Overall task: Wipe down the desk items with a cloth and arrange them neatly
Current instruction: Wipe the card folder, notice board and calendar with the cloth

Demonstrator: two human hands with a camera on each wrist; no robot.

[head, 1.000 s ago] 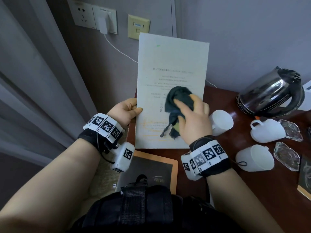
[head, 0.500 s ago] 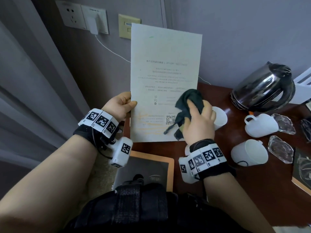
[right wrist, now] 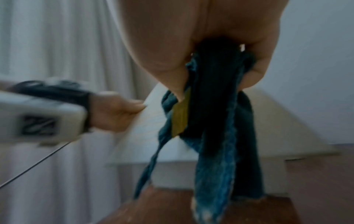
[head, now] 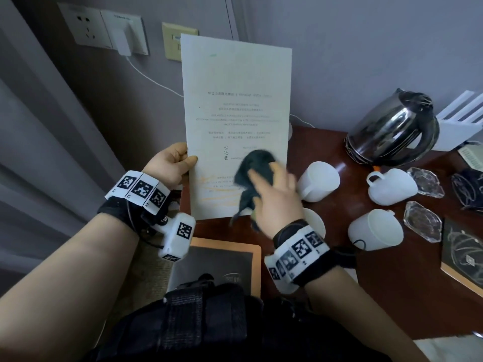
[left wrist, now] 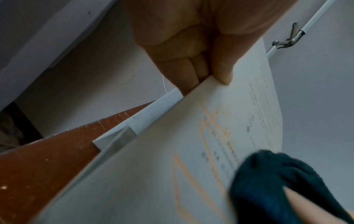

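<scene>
Brown desk (head: 392,283), grey wall behind. Card (head: 235,100) upright at frame centre, long axis vertical, left hand (head: 167,163) pinching left edge. Right hand (head: 274,197) grips cloth (head: 257,163), pressed on card's lower right; unwiped face lies above it.

The printed card (head: 236,105) carries rows of small text, too blurred to read, above three round contact icons. Black-and-white square marker codes stand on both wristbands (head: 142,188), below the card.
</scene>
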